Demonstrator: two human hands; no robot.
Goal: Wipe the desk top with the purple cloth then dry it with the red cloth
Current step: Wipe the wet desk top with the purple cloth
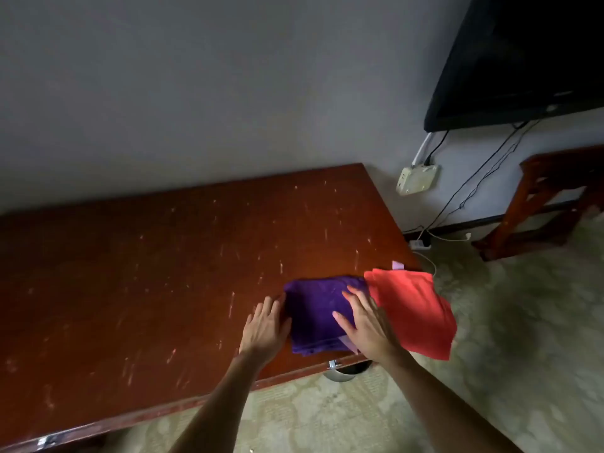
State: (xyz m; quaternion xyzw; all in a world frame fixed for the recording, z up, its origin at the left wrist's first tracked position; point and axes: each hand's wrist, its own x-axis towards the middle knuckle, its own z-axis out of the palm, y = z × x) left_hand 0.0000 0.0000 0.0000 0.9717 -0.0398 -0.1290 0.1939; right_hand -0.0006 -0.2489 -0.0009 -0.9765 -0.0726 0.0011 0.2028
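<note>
A grey wall (196, 76) fills the top of the view, with a dark TV (523, 60) mounted at 1 o'clock and cables hanging from it to a pale socket box (417, 179). A wooden stool (542, 204) stands at 3 o'clock on the patterned carpet (506, 338). The reddish-brown surface (147, 273) runs from 9 o'clock to the centre; its top is scuffed with many pale scratches, and nothing lies on it between the cloths and the far edge. The red cloth (415, 312) sits at 4 o'clock, folded, overhanging the surface's right corner and overlapping the purple cloth's right edge. The purple cloth (317, 312) lies folded flat just left of it, near the front edge. The right hand (366, 325) rests open, fingers spread, on the purple cloth. The left hand (264, 328) lies open against its left edge, gripping nothing.
</note>
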